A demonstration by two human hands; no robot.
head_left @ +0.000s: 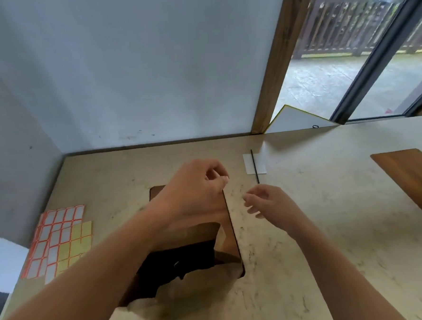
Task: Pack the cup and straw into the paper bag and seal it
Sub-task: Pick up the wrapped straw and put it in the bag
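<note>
**Hands poised between bag and straw**

Left hand (197, 192) hovered over the far end of the paper bag (230, 235), its fingers curled in with thumb and fingertips close together; whether you pinched the bag's edge there, I cannot tell. Your right hand (264, 202) hung just beside the bag, fingers loosely spread and holding nothing, aimed toward the straw (255, 166). That thin black straw lay across a white slip of paper (259, 163) near the worktop's (332, 214) far edge, apart from both hands. You had the bag lying flat mid-worktop, its dark mouth gaping toward you, likely ready for loading. No cup showed clearly. Label sheets (59, 241) waited by the left edge, probably for sealing.
</note>
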